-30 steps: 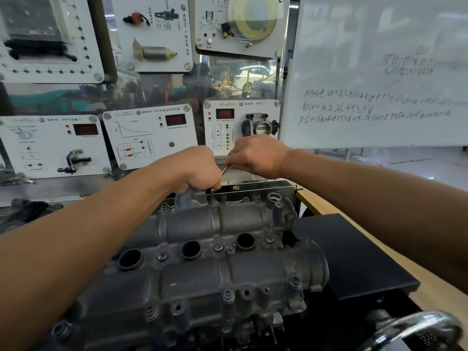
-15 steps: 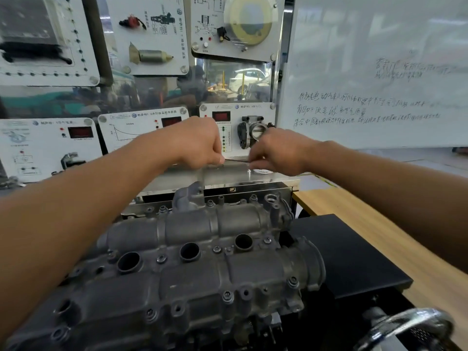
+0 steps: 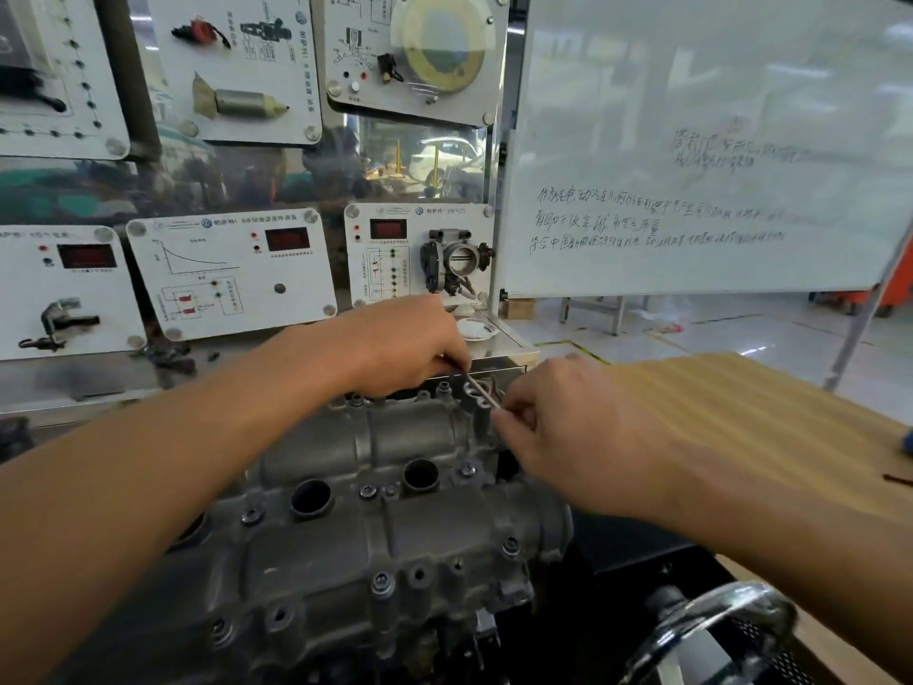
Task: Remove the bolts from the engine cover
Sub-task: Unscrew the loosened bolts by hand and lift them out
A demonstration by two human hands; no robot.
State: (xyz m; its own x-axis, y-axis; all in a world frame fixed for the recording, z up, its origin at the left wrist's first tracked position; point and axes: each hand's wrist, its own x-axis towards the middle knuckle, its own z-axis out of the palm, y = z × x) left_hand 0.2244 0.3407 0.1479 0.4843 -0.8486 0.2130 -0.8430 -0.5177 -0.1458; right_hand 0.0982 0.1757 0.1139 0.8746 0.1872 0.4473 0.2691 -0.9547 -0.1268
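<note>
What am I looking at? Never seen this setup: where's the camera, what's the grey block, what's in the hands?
No robot: a person works bare-handed, filmed by one camera on their head looking forward and down. The block is a grey cast-metal engine cover, with small bolts still seated along it. The left hand and the right hand each pinch one end of a thin silvery metal tool above the cover's far end. A pale wooden tabletop lies to the right; white instrument panels and a whiteboard stand behind.
</note>
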